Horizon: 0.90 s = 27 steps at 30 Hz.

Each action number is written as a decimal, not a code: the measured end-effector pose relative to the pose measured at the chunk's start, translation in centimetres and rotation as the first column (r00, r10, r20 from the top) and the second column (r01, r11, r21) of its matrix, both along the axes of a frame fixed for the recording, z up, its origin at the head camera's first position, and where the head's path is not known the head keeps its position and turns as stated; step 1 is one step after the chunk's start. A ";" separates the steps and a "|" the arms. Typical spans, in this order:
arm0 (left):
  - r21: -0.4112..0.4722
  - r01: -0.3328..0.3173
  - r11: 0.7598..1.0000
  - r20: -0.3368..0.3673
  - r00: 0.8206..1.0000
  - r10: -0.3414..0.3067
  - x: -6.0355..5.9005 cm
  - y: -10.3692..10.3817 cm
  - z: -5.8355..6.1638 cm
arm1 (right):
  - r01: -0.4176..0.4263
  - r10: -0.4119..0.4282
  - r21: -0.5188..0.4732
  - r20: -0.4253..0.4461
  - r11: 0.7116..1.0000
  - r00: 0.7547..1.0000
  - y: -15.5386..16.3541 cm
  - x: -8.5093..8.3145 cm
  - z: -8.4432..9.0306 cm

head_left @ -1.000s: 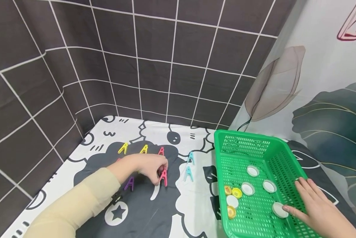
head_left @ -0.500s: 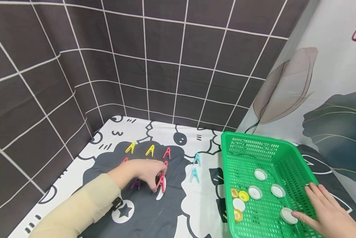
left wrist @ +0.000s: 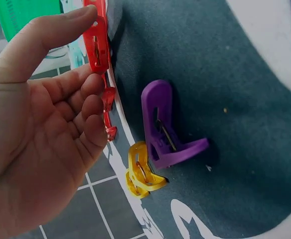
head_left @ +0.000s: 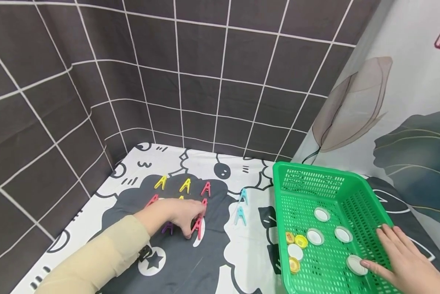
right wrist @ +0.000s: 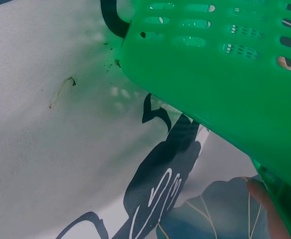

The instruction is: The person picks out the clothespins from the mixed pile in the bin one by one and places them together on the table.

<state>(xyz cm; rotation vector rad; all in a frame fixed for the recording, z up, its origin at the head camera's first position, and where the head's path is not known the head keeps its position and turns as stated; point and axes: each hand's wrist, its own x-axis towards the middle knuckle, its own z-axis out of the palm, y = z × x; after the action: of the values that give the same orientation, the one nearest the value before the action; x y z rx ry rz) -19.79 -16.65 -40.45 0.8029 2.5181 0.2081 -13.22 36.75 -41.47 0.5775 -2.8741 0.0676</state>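
My left hand (head_left: 183, 214) reaches over the dark patch of the cloth, thumb and fingers pinching a red clothespin (head_left: 196, 229). In the left wrist view the thumb lies on this red clothespin (left wrist: 96, 42), with a purple clothespin (left wrist: 158, 127) and yellow clothespins (left wrist: 140, 169) below and beside the hand. Two more red clothespins stand in line behind it, the nearer one (head_left: 204, 204) partly covered by the fingers. My right hand (head_left: 403, 257) rests on the right side of a green basket (head_left: 315, 166), fingers straight and thumb by a white cap (head_left: 356, 265).
Two yellow clothespins (head_left: 185, 185) stand at the back, a red one (head_left: 152, 200) lies left behind the wrist. Two light blue clothespins (head_left: 240, 216) stand between the hand and basket. Inside the basket are several white and yellow caps (head_left: 301, 241). A dark tiled backdrop (head_left: 197, 81) rises behind.
The left hand has drawn the red clothespin a little left, into line with the red ones behind it. The view has shifted slightly; the right hand stays on the basket.
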 end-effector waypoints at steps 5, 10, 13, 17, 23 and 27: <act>-0.023 0.013 1.000 -0.014 1.000 -0.013 0.3 0.0 0.0 | 0.002 -0.002 0.001 -0.004 1.000 1.000 0.0 -0.1 -0.1; -0.020 0.012 1.000 -0.018 1.000 -0.013 0.5 0.1 0.5 | -0.013 0.013 0.001 -0.032 1.000 0.999 0.1 -0.1 -0.2; -0.015 0.020 1.000 -0.021 1.000 -0.021 0.6 0.1 0.7 | -0.015 0.015 0.002 -0.037 1.000 0.999 0.2 0.0 -0.2; -0.018 0.032 0.999 -0.040 0.999 -0.032 0.6 0.2 0.7 | -0.001 0.001 0.002 -0.024 1.000 1.000 0.2 -0.1 -0.2; -0.020 0.018 1.000 -0.046 0.999 -0.018 0.8 0.0 0.4 | 0.009 -0.009 -0.009 -0.008 1.000 1.000 0.2 -0.1 -0.5; 0.023 -0.018 1.000 -0.046 0.999 0.019 0.9 -0.4 0.4 | -0.017 0.017 -0.015 -0.035 1.000 0.999 0.2 -0.1 -0.5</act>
<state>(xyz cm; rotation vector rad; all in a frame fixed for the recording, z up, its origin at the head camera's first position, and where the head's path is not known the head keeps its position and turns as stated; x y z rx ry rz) -18.92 -17.08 -40.03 0.8026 2.5711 0.2270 -13.34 36.99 -41.96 0.5947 -2.8328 0.0818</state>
